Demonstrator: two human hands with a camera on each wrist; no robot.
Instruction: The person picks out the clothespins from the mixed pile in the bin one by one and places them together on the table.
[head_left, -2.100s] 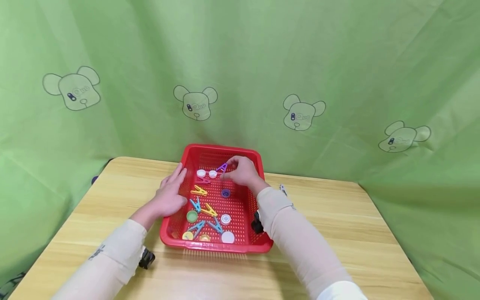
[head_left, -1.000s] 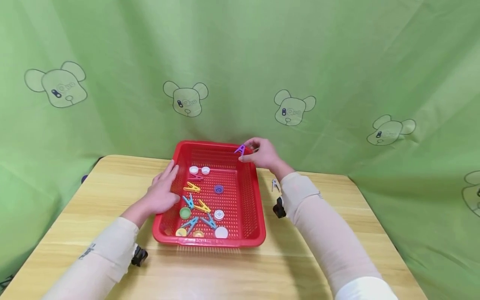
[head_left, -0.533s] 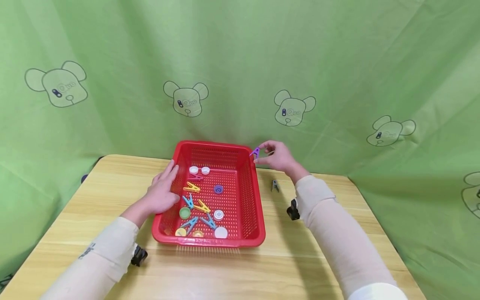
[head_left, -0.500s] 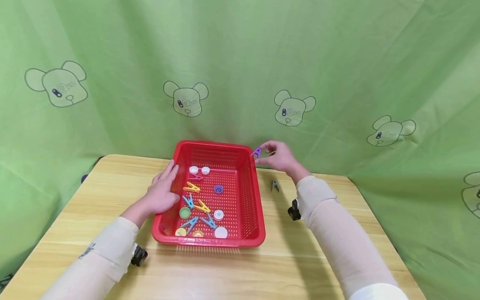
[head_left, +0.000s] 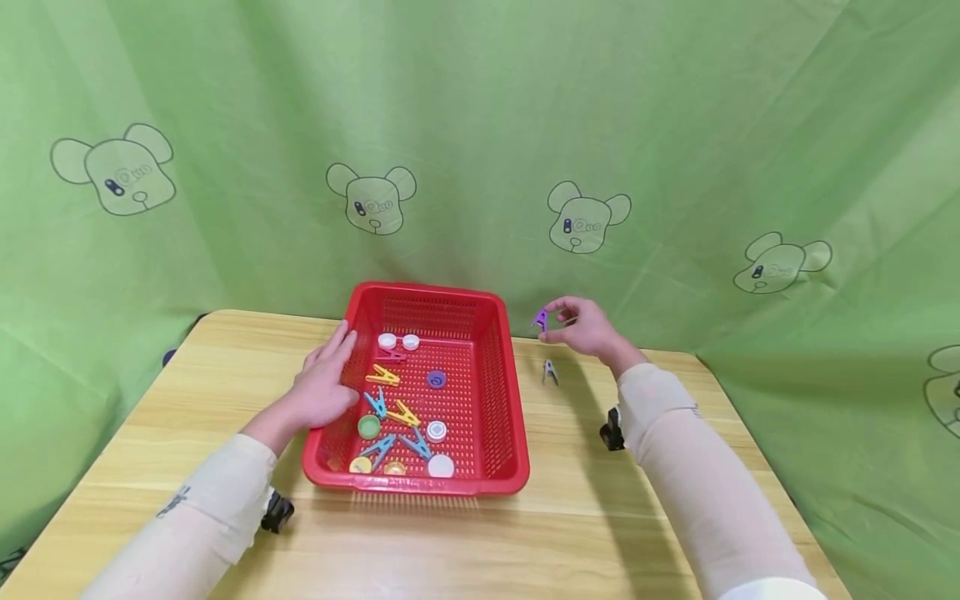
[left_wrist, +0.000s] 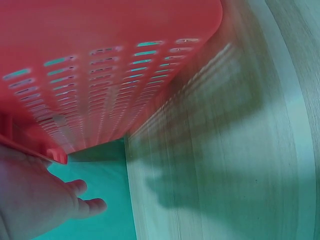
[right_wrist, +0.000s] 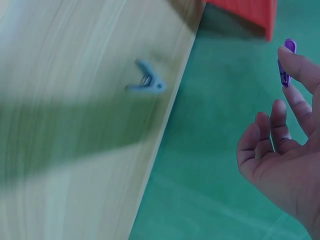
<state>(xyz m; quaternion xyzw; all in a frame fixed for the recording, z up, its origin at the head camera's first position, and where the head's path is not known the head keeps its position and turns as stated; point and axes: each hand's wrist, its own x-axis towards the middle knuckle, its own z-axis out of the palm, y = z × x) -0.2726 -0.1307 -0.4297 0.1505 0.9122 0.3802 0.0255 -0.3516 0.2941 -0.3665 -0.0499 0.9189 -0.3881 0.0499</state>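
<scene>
1. Purple clothespin (head_left: 540, 322) is in the air to the right of the red basket (head_left: 416, 485), near the far edge of the wooden table (head_left: 375, 558)
2. Right hand (head_left: 588, 329) grasps that clothespin in a pinch between thumb and a fingertip, while the remaining fingers bend loosely beside it
3. Left hand (head_left: 322, 387) rests on the left rim of the basket, its fingers stretched out and released rather than clenched
4. Grey-blue clothespin (head_left: 550, 372) lies on the table, just nearer the person than the pinched one and apart from the basket
5. Inside the basket, two white caps (head_left: 387, 341) sit side by side towards the back, with a pink clothespin (head_left: 391, 356) just in front
6. Two yellow clothespins (head_left: 384, 375) and three blue clothespins (head_left: 376, 404) lie farther forward, mostly on the left side
7. Purple cap (head_left: 437, 379) lies on the basket floor to the right of these, and a green cap (head_left: 368, 427) near the left wall
8. Green curtain (head_left: 480, 108) with printed mouse-like heads (head_left: 375, 204) hangs behind the table
</scene>
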